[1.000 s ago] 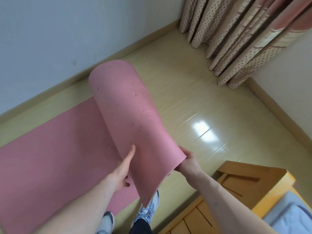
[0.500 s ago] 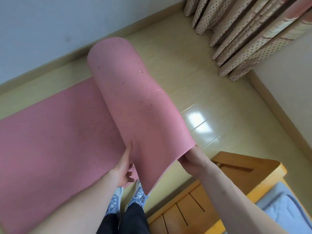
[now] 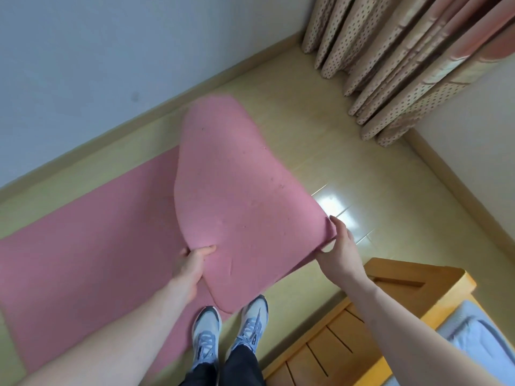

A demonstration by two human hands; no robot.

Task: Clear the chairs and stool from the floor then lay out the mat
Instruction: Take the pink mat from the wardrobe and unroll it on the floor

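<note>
The floor point(image 3: 348, 151) of pale glossy tile fills the middle of the frame, with a bright patch of reflected light right of centre. A grey-white wall point(image 3: 111, 51) takes up the upper left, and a tan skirting board point(image 3: 139, 126) runs diagonally below it from the left edge up toward the top centre. In the upper right hang my spotted beige curtains point(image 3: 404, 59), their folds reaching down to the floor.

The pink mat point(image 3: 92, 232) covers the left and lower-left of the frame, lying flat on the tile alongside the skirting board. Its near end is lifted off the floor and curves up and over in a broad hump through the centre of the frame, its top reaching close to the skirting board.

In the lower right stands a piece of orange wooden furniture point(image 3: 404, 285) with slats, and a light blue cloth point(image 3: 473, 335) lies on it at the right edge.

My left hand point(image 3: 192, 263) grips the raised end of the mat just below centre, thumb on top and fingers curled under the edge. My right hand point(image 3: 338, 249) pinches the other corner of that raised end, right of centre, thumb over the top surface and fingers beneath.

At the bottom centre are my grey-and-blue shoes point(image 3: 231, 330), the left one on the mat's flat edge, the right one on the tile, with the mat's rounded corner hanging just above them.
</note>
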